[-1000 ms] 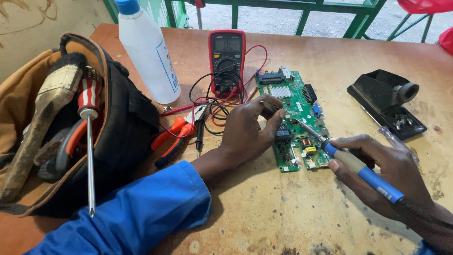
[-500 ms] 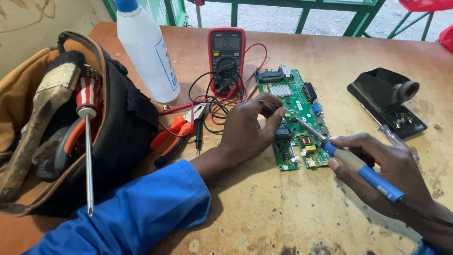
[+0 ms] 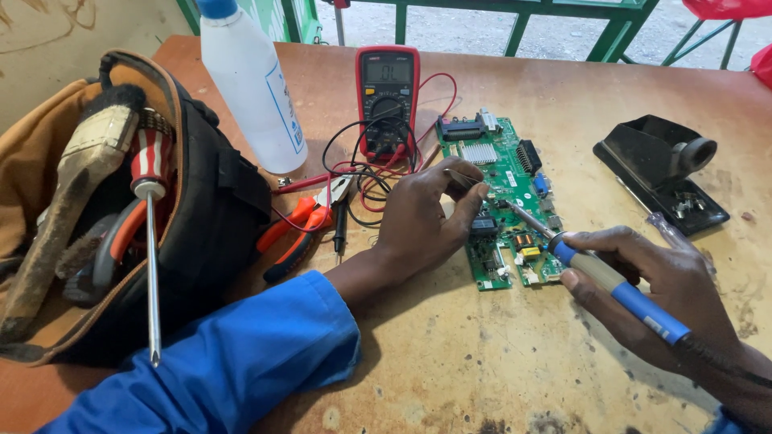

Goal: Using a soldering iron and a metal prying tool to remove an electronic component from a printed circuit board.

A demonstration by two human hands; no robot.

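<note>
The left hand (image 3: 422, 221) lies knuckles up, its wrist bent inward, thumb and forefinger pinched together at the fingertips (image 3: 480, 191). A blue sleeve covers the left forearm. The right hand (image 3: 663, 293) rests low, fingers curled in a pen-like grip.

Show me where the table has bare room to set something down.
Bare table lies below the circuit board, between blue sleeve and right hand; also between board and black stand. Crowded: wires and pliers between multimeter and bag.
</note>
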